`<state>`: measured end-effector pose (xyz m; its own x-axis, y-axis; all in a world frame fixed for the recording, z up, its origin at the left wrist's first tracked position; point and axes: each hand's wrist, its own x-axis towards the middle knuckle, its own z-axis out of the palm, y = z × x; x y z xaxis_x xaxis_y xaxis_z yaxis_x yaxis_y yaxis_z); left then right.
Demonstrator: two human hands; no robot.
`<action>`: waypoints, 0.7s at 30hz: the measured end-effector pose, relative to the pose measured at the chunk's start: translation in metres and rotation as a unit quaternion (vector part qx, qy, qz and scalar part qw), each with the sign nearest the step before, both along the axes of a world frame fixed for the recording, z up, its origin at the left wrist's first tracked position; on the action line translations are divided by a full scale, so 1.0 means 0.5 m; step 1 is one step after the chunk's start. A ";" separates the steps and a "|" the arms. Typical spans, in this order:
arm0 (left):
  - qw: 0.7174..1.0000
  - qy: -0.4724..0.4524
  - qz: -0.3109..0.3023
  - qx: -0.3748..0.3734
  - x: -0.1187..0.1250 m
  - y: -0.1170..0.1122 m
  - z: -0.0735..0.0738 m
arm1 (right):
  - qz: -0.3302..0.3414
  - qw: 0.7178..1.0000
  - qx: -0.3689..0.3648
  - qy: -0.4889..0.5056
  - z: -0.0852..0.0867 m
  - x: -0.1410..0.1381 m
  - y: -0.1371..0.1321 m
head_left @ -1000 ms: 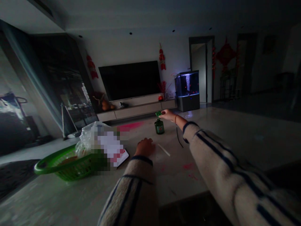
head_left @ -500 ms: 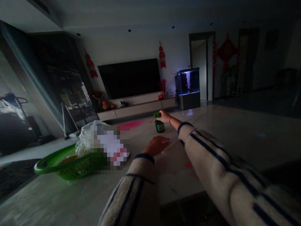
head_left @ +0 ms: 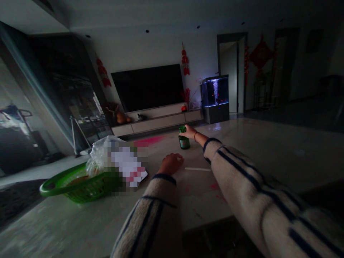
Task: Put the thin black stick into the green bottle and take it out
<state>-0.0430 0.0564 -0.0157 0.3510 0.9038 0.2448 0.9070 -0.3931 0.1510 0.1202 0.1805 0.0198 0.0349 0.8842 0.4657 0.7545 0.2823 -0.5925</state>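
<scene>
My right hand (head_left: 190, 132) reaches far across the pale stone tabletop (head_left: 242, 161) and grips a green cap (head_left: 182, 129). The cap sits on top of a small dark green glass bottle (head_left: 184, 142) with a label, though I cannot see if it is threaded on. My left hand (head_left: 171, 163) rests curled on the tabletop, holding nothing. Nearest to it lies a thin white stick (head_left: 197, 169). A pixelated paper packet (head_left: 127, 166) lies to its left.
A green plastic basket (head_left: 77, 186) holding a clear plastic bag (head_left: 99, 159) stands at the left. Pink stains mark the tabletop. The table's near edge (head_left: 215, 224) runs below my right arm. A television, low cabinet and lit aquarium stand far beyond.
My right hand has brought the green cap from beside the bottle onto its top. My left hand has gone from flat to curled, and the white stick now lies more level.
</scene>
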 end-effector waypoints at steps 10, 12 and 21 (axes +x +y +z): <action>1.000 0.009 0.025 -0.004 -0.007 -0.003 0.002 | 0.121 0.984 -0.118 0.051 -0.014 0.006 -0.018; 0.999 0.010 0.032 -0.011 -0.009 -0.003 0.002 | 0.141 0.979 -0.132 0.066 -0.009 0.010 -0.025; 0.996 -0.043 0.066 -0.049 -0.014 0.014 -0.010 | 0.298 0.930 -0.201 0.079 0.013 0.041 -0.106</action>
<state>-0.0501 0.0632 -0.0206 0.2084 0.9619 0.1770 0.9321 -0.2501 0.2620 0.1405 0.1276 0.0261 -0.4776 0.8698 0.1239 0.4290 0.3540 -0.8310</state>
